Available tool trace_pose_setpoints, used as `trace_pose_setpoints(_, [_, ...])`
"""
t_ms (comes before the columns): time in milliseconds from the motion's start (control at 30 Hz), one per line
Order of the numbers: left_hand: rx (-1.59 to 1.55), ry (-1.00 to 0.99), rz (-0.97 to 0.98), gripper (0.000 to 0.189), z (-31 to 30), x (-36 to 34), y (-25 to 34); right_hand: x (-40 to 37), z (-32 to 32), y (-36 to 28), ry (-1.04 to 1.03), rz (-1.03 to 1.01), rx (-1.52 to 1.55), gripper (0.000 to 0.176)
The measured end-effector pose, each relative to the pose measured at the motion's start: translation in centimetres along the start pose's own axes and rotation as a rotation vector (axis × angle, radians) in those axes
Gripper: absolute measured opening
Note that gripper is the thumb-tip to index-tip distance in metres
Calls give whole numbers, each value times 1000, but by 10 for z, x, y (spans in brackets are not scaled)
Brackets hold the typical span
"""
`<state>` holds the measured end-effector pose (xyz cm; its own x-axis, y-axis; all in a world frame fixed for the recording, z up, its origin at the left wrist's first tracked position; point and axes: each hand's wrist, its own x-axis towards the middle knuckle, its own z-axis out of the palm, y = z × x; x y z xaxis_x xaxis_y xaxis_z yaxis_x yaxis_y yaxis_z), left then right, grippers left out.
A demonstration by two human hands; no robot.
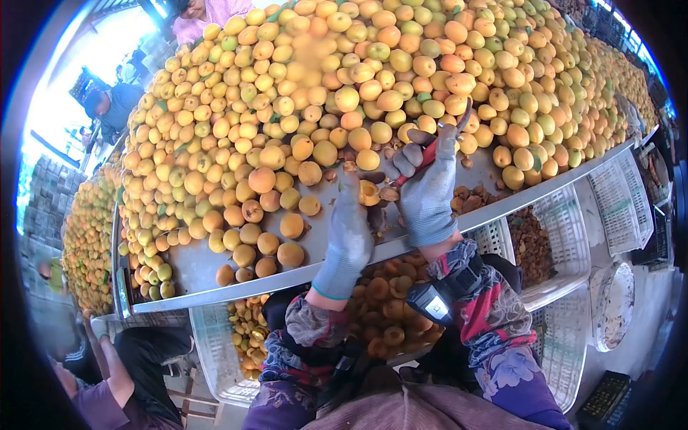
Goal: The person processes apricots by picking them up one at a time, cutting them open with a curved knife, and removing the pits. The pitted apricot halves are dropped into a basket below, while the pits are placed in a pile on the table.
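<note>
My left hand (349,223), in a grey glove, is closed around an opened apricot (369,192) with its yellow flesh showing. Beside the fruit, a brown apricot stone (389,193) sits between my two hands. My right hand (428,199), gloved too, grips a red-handled knife (417,166). The knife's dark curved blade points up and away from me. Both hands are above the near edge of a metal table (208,269), facing a large heap of whole apricots (315,86). The fingers of my left hand are partly hidden behind the fruit.
Brown stones (473,199) lie near the table's raised metal rim (236,288). Below stand a crate of halved apricots (390,304), a white crate (566,236) holding stones, and another white crate (215,351). A white bucket (614,304) is at right. Another person (107,380) sits at lower left.
</note>
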<state>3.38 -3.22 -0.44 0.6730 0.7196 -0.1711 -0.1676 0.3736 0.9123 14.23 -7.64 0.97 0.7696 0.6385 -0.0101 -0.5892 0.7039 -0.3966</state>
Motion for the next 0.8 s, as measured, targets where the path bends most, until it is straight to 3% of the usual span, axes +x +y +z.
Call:
trace_pose_setpoints(67, [-285, -107, -145, 47, -11, 3, 6, -1, 5, -4, 60, -59, -35, 43])
trace_pose_setpoints(100, [-285, -108, -142, 47, -12, 4, 9, -1, 4, -4, 56, -60, -36, 43])
trace_pose_setpoints(167, [-364, -220, 6, 45, -14, 5, 14, -1, 3, -5, 182, -290, -507, 35])
trace_pose_setpoints(200, [-375, -225, 18, 45, -16, 5, 14, -6, 12, -8, 144, -274, -524, 22])
trace_pose_setpoints(333, [-266, -292, 103, 43, -21, 4, 19, -7, 3, 1, -50, -351, -655, 11])
trace_pose_setpoints(433, [-267, -285, 166, 41, -22, 0, 26, -10, 0, -3, -150, -379, -712, 12])
trace_pose_setpoints(500, [-312, -485, 8, 36, -33, -2, 33, -7, -2, -9, -135, -347, -770, 14])
trace_pose_setpoints(533, [-312, -485, 8, 36, -33, -5, 35, -8, 1, -13, -77, -296, -792, 15])
trace_pose_setpoints(600, [40, -616, -27, 35, -28, -13, 42, -10, 7, -25, -3, -193, -798, 17])
trace_pose_setpoints(633, [40, -618, -27, 35, -25, -17, 44, -10, 8, -27, -2, -195, -798, 17])
trace_pose_setpoints(700, [382, -763, 69, 35, -18, -25, 42, -7, 7, -32, 44, -111, -840, 18])
trace_pose_setpoints(767, [341, -736, 40, 32, -20, -21, 28, -1, 0, -31, 41, -101, -906, 18])
trace_pose_setpoints(800, [491, -669, 143, 30, -22, -16, 24, -1, 2, -30, 63, -91, -936, 18])
